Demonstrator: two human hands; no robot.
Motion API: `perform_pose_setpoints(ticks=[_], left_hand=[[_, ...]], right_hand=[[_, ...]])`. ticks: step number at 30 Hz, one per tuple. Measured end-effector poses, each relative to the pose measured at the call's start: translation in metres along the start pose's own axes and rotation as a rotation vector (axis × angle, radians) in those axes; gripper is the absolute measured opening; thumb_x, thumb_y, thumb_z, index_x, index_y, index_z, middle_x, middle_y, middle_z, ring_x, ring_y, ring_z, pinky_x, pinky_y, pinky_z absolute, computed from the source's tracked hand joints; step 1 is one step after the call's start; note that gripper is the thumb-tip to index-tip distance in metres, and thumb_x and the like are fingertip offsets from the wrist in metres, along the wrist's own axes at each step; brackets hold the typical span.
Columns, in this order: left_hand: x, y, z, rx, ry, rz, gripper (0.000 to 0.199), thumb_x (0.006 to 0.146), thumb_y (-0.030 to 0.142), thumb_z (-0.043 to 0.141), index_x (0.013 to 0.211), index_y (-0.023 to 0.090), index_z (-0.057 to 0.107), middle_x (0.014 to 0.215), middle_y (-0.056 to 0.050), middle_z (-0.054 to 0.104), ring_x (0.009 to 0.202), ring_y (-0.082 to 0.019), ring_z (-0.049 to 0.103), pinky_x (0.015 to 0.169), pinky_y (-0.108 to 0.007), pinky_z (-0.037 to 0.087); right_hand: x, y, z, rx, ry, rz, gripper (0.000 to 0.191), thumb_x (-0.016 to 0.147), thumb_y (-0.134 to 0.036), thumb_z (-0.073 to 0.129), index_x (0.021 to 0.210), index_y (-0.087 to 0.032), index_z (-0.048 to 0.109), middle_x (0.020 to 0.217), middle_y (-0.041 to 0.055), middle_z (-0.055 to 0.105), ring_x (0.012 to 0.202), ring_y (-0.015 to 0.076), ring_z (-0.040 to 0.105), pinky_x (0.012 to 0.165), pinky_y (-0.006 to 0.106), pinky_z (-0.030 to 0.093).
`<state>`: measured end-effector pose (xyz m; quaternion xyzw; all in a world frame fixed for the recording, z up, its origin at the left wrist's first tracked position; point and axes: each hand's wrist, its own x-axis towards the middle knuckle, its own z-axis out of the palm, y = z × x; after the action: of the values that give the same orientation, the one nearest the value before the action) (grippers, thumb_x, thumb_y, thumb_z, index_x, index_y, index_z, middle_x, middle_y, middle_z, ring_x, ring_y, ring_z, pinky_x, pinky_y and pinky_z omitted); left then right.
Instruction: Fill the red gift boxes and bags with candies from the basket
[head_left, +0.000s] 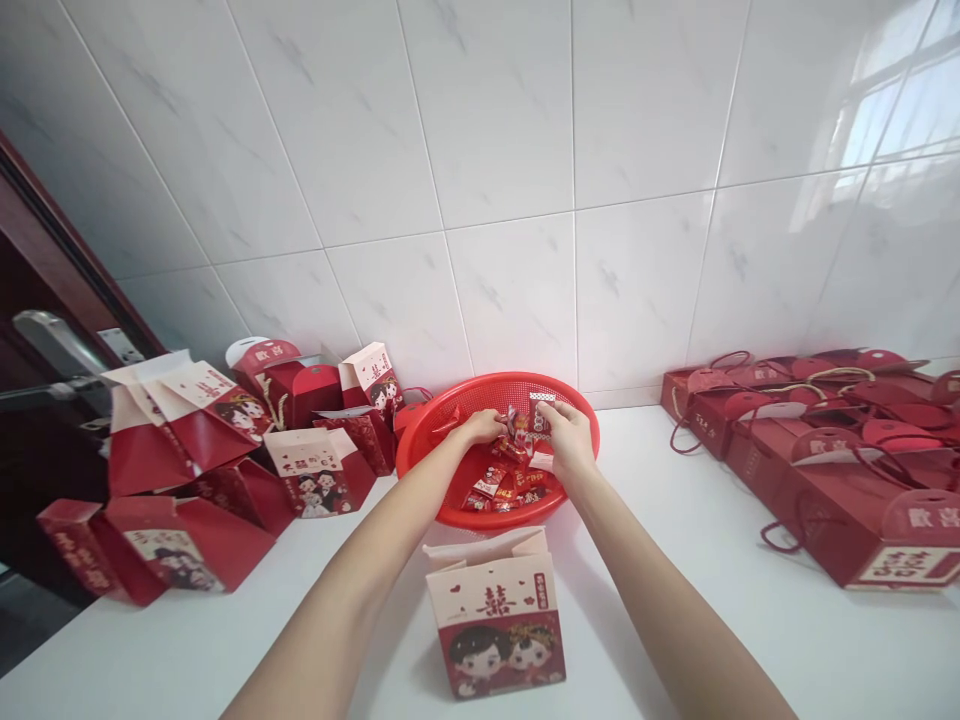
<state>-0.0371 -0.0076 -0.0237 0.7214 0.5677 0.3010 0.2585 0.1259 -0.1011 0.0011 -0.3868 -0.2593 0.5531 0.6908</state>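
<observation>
Both hands are reaching into a red plastic basket (pixel 420 488), which is sitting near the worktop's (pixel 637 500) far edge, by the tiled wall (pixel 510 130). The right hand (pixel 571 438) is pinching a small patterned packet (pixel 541 412) above the basket's right half, its fingers closing on the packet's side. The left hand (pixel 484 428) is dipping in from the other side with its fingers curling down by the wrapped sweets (pixel 508 482); whether it is gripping any, I cannot tell. The sweets are lying loosely across the basket's floor. Nearer the worktop's front edge, an upright gift box (pixel 499 625) is standing between the forearms, its top flaps rising open. Smaller red-and-white boxes (pixel 319 475) are crowding towards the worktop's left edge, while larger red boxes with cord handles (pixel 795 475) are filling its right side.
</observation>
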Motion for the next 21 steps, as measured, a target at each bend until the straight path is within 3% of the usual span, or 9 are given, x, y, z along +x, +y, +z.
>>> perform_pose_setpoints(ticks=[6,10,15,17,19,21], left_hand=[[-0.054,-0.033,0.0,-0.06,-0.026,0.023,0.032,0.095,0.039,0.062,0.123,0.023,0.064,0.124,-0.007,0.066,0.112,-0.024,0.063,0.095,-0.038,0.052],[-0.061,-0.038,0.005,-0.078,-0.023,0.023,0.03,0.09,0.039,0.067,0.117,0.027,0.069,0.109,-0.003,0.074,0.115,-0.024,0.063,0.097,-0.026,0.046],[-0.033,-0.028,0.012,-0.056,-0.036,-0.021,0.029,0.098,0.039,0.058,0.118,0.021,0.065,0.122,-0.008,0.066,0.106,-0.021,0.065,0.092,-0.037,0.054],[-0.013,-0.019,0.012,-0.039,-0.047,-0.042,0.026,0.096,0.037,0.062,0.113,0.018,0.066,0.115,-0.008,0.067,0.098,-0.021,0.066,0.084,-0.038,0.057],[0.006,-0.01,0.009,-0.023,-0.055,-0.058,0.021,0.078,0.027,0.08,0.095,0.017,0.072,0.091,-0.003,0.071,0.085,-0.021,0.067,0.075,-0.033,0.055],[0.02,-0.003,0.006,-0.024,-0.046,-0.067,0.023,0.056,0.009,0.084,0.075,0.018,0.075,0.069,0.001,0.069,0.071,-0.02,0.065,0.066,-0.029,0.049]], right_hand=[[-0.001,-0.003,0.001,0.008,0.034,-0.018,0.01,0.065,-0.024,0.072,0.069,-0.02,0.063,0.06,-0.0048,0.059,0.055,0.0119,0.054,0.054,0.025,0.049],[-0.002,-0.005,0.003,0.011,0.046,-0.015,0.007,0.066,-0.023,0.068,0.067,-0.02,0.062,0.061,-0.0049,0.059,0.056,0.0118,0.053,0.054,0.025,0.049],[-0.001,-0.002,0.003,0.008,0.05,-0.021,0.011,0.065,-0.025,0.069,0.065,-0.021,0.06,0.057,-0.0062,0.056,0.056,0.0117,0.051,0.052,0.024,0.046],[-0.001,-0.001,0.003,0.005,0.052,-0.025,0.01,0.065,-0.025,0.069,0.066,-0.021,0.06,0.059,-0.0058,0.057,0.058,0.0121,0.052,0.052,0.024,0.045],[-0.001,-0.002,0.003,-0.003,0.051,-0.018,0.009,0.067,-0.026,0.068,0.067,-0.021,0.061,0.06,-0.0053,0.058,0.058,0.0124,0.052,0.052,0.024,0.045],[-0.002,-0.003,0.002,-0.012,0.05,-0.005,0.01,0.068,-0.027,0.068,0.067,-0.021,0.061,0.059,-0.0051,0.057,0.057,0.0126,0.052,0.051,0.024,0.044]])
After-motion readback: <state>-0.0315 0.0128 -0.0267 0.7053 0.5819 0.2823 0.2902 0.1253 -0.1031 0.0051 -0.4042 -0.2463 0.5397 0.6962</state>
